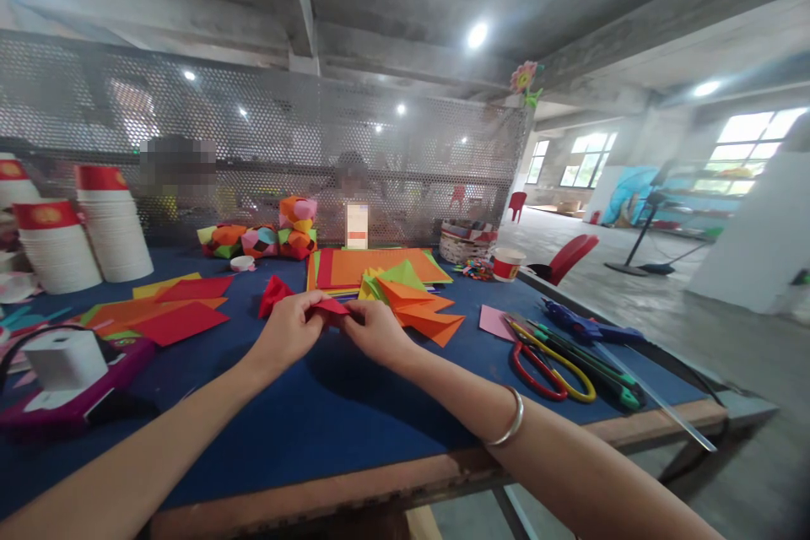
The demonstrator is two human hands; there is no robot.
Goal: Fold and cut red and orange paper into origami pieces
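Between my two hands, just above the blue table, is a small folded piece of red paper. My left hand pinches its left end, and my right hand pinches the right end. A silver bangle circles my right wrist. Just beyond my left hand lies another folded red paper piece. Past my right hand, folded orange paper pieces and green ones rest in a loose heap. Behind them sits a stack of coloured paper sheets.
Scissors, a utility knife and a blue glue gun lie at right. Stacked paper cups and a purple power strip stand left. Folded paper balls and a basket line the perforated screen.
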